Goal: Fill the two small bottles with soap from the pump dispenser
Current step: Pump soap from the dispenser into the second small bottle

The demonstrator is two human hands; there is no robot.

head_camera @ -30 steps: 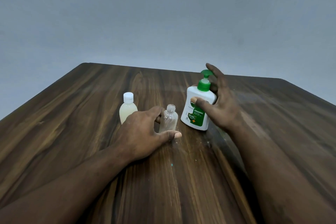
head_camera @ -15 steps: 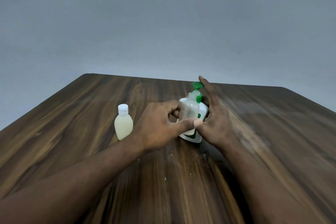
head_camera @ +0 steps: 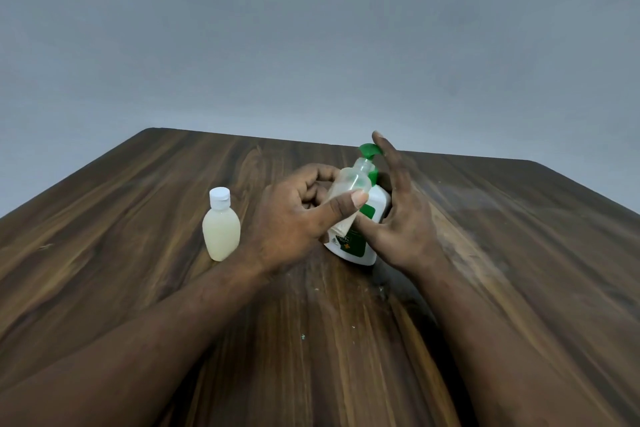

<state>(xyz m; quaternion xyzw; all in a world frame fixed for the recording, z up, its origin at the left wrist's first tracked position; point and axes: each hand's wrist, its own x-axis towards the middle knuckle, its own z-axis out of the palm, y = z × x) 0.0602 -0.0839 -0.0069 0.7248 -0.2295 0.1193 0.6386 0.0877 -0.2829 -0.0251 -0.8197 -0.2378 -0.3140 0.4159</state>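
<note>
1. My left grip (head_camera: 294, 218) is grasping the clear small bottle (head_camera: 349, 184), with the thumb across its front and the curled fingers behind it.
2. That bottle is lifted off the desk (head_camera: 138, 253) and tilted. Its uncapped neck points up and to the right, just beneath the green pump head (head_camera: 370, 150). I cannot tell whether the neck and spout touch. It looks see-through, and I can make out no soap inside.
3. My right grip (head_camera: 405, 222) is grasping the pump dispenser (head_camera: 353, 246). The thumb lies across the green label on its front and the fingers run up behind it. One fingertip reaches the level of the pump head.
4. The dispenser is white and stands on the desk, leaning slightly, right of centre. The tilted bottle partly covers it.
5. The capped small bottle (head_camera: 221, 227) stands upright on the desk to the left, just beside my left wrist but apart from it. It holds pale cloudy liquid nearly to the shoulder, and its white cap (head_camera: 219, 198) is on.
6. The desk is dark wood grain, with a plain grey wall (head_camera: 311, 28) behind it.
</note>
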